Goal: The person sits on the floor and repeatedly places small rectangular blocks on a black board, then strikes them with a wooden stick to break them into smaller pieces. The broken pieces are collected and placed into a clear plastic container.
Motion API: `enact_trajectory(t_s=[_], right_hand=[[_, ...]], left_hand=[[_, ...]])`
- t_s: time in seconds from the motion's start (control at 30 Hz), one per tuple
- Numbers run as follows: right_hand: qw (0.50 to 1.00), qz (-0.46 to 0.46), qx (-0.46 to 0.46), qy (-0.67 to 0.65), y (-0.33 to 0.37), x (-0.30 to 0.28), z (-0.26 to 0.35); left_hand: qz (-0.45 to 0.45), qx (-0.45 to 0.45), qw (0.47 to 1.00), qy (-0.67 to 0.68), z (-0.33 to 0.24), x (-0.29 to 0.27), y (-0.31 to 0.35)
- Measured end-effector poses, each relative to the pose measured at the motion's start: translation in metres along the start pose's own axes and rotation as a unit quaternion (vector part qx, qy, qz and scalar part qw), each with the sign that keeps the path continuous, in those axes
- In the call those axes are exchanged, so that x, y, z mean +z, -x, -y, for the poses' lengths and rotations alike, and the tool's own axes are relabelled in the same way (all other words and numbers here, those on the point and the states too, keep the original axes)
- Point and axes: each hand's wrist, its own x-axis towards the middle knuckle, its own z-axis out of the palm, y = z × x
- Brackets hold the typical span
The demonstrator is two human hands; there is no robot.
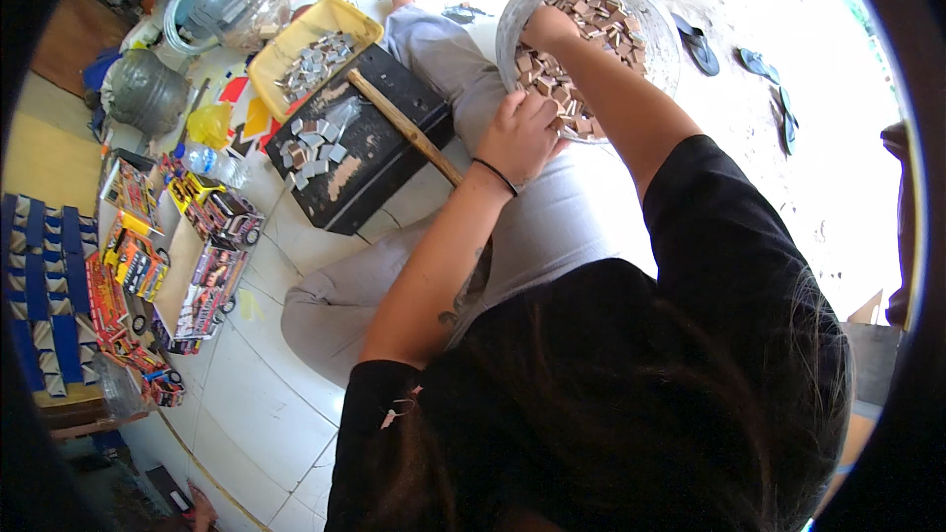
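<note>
Up at one o'clock, a clear bowl of small brown and pale blocks rests on the person's lap. Left hand grips its near rim at six o'clock, fingers curled narrow. Right hand is buried among the blocks; its fingers are hidden, so I cannot tell their spread. Beside the knee, at nine o'clock, lies a black box on the floor.

Clear bowl: brown and tan small blocks. Tray: yellow, with grey pieces. Box: black, worn pale in patches. Floor: white tiles. Toy trucks: apparently red, yellow, black. Wristband: black.
</note>
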Motion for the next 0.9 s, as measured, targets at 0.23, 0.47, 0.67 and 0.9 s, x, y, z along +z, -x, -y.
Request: enact_trajectory(t_s=[0.23,0.47,0.67,0.9], right_hand=[[0.992,-0.041,0.046,-0.108,-0.003,0.0,0.005],[0.579,0.038,0.249,-0.776,0.053,-0.057,-0.006],[0.373,0.158,-0.021,-0.914,0.139,-0.115,-0.027],[0.271,0.212,-0.083,-0.935,0.136,-0.133,-0.029]], left_hand=[[-0.015,-0.002,1.0,-0.003,0.001,-0.002,-0.004],[0.002,0.016,1.0,0.004,0.007,-0.004,-0.015],[-0.008,0.008,1.0,0.003,0.012,0.003,-0.027],[-0.034,-0.082,0.996,-0.014,0.023,0.036,-0.071]])
